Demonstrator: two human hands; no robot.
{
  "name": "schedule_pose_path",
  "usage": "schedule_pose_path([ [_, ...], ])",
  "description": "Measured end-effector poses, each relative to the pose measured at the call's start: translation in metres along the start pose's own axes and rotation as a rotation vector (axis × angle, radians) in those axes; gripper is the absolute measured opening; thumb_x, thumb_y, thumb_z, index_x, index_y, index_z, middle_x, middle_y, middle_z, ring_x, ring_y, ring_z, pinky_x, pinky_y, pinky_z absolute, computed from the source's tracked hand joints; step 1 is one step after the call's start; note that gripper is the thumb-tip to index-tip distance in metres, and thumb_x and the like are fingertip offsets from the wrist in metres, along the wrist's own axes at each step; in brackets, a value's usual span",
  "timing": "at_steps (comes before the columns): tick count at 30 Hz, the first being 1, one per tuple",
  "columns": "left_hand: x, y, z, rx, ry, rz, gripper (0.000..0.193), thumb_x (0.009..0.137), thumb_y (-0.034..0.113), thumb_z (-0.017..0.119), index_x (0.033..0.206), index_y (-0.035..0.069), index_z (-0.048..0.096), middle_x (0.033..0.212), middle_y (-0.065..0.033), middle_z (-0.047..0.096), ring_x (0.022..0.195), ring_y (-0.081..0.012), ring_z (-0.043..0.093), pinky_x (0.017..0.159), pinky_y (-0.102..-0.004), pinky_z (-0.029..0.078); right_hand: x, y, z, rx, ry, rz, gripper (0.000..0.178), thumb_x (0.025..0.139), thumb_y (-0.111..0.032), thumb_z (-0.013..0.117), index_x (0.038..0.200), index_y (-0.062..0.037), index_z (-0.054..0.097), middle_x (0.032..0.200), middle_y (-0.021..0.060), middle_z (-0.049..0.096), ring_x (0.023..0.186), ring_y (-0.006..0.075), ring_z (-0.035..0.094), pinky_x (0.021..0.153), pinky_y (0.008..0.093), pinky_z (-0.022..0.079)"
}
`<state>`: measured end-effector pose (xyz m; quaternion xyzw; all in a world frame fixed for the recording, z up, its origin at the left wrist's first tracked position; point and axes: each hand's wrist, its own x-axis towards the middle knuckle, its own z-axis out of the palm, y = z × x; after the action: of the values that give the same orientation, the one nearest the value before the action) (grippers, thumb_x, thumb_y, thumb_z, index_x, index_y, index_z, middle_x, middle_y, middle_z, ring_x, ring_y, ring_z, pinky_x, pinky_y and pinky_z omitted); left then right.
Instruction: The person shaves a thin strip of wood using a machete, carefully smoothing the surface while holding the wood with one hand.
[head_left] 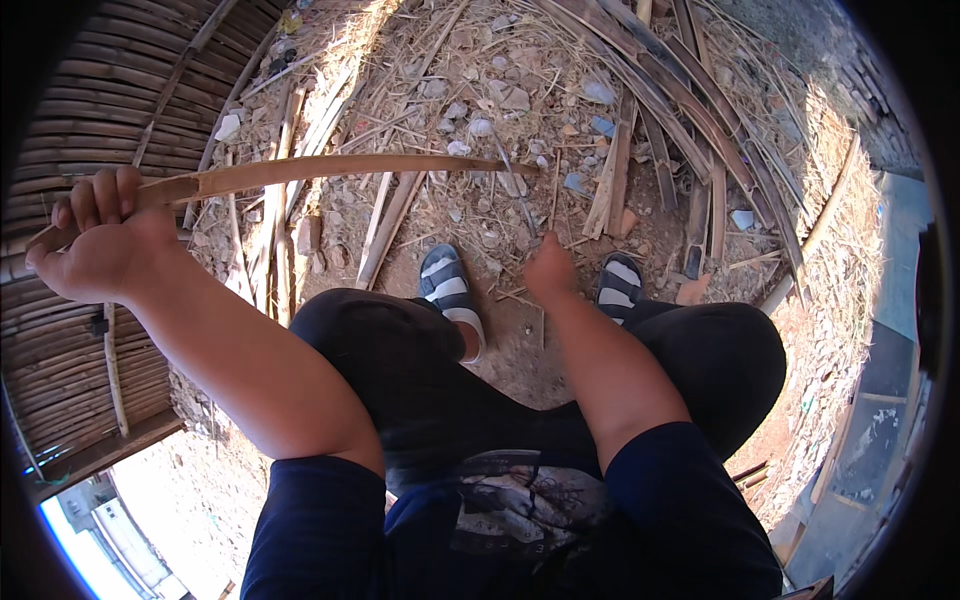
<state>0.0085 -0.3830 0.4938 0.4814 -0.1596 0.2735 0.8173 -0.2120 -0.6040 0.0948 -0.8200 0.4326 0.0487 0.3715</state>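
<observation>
My left hand (108, 235) is closed round the near end of a long split bamboo strip (330, 168), out at the left. The strip runs to the right across the view, slightly bowed, and narrows to a tip above the rubble. In front of my body, between the knees, my right hand (550, 270) is a fist. A knife (517, 190) sticks up from it, its thin grey blade seen almost edge-on; the fist hides the handle. The blade's upper part lies near the strip's tip, and whether they touch I cannot tell.
Split bamboo pieces (690, 110) lie curved at the upper right, more strips (285, 200) at the left. Stones and straw (480, 100) cover the ground. A slatted bamboo wall (90, 120) stands at the left. My sandalled feet (445, 280) are in front of my bent knees.
</observation>
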Motion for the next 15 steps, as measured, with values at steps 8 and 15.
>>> schedule_pose_path([
  [8,-0.011,0.001,0.015,0.085,0.014,0.059,0.035,0.098,0.043,0.032,0.083,0.012,0.033,0.066,-0.0010,0.031,0.051,-0.0123,0.023,0.047,-0.0275,0.023,-0.008,-0.042,-0.029,0.064,0.010,-0.144,0.033,0.081,-0.013,0.065,0.109,0.0008,0.054,0.096,0.0274,0.068,0.093,0.0462,0.066,0.081,0.0529,0.053],
  [15,-0.010,0.004,0.016,0.038,0.018,0.054,0.026,0.089,0.031,0.047,0.079,0.013,0.032,0.058,0.0002,0.025,0.047,-0.0123,0.021,0.045,-0.0274,0.021,-0.023,-0.127,-0.056,0.390,0.241,-0.693,0.035,0.079,-0.016,0.070,0.109,-0.0070,0.055,0.089,0.0208,0.066,0.085,0.0423,0.065,0.072,0.0522,0.052],
])
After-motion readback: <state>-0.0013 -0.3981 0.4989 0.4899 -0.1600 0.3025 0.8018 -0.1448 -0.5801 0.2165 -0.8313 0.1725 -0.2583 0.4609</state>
